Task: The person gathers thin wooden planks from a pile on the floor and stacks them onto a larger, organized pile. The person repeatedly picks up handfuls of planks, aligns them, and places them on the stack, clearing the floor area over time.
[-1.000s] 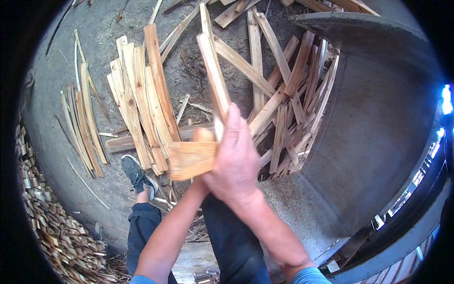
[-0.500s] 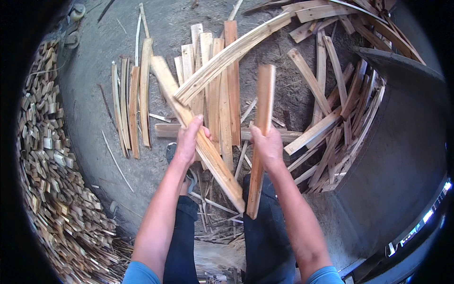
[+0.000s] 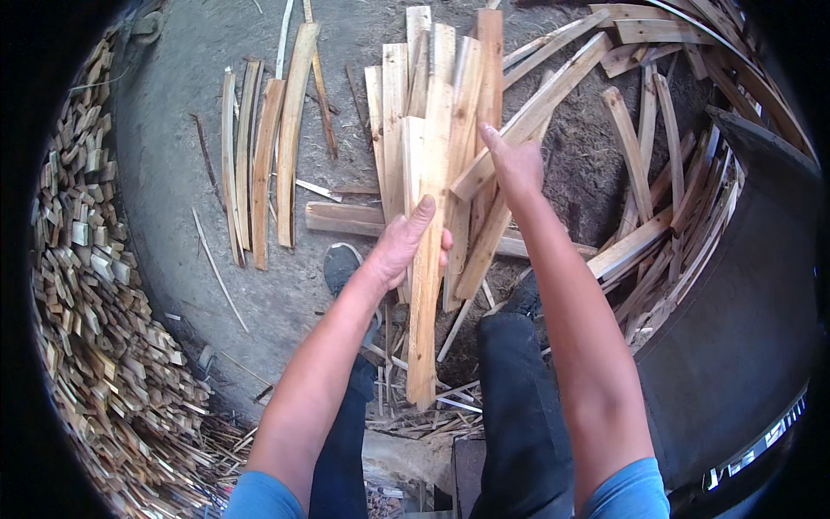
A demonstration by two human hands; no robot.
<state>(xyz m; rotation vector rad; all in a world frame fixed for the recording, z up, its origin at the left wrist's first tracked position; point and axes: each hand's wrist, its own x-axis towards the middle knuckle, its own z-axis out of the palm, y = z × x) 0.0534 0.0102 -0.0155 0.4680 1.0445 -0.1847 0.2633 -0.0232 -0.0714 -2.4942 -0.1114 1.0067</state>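
Observation:
My left hand (image 3: pixel 404 246) is wrapped round a pale wooden plank (image 3: pixel 424 337), its thumb lying on the upper face. That plank points away from me, over a row of similar boards (image 3: pixel 394 121) on the ground. Farther out and to the right, my right hand (image 3: pixel 517 169) is closed on a longer plank (image 3: pixel 558 91) that slants to the far right across the row; most of its fingers are hidden. Another board (image 3: pixel 484 251) lies slanted just below this hand. A reddish board (image 3: pixel 489 65) stands out at the row's right side.
Several narrow boards (image 3: pixel 266 164) lie apart on the left. A tall stack of cut wood (image 3: pixel 95 303) lines the left side. Loose slats (image 3: pixel 644 233) heap up at right, beside a dark metal sheet (image 3: pixel 735 337). A crosswise timber (image 3: pixel 346 218) lies under the row.
My right hand has left the short board it held and moved outward to the long slanted plank. The plank in my left hand has swung from slanted to nearly straight ahead.

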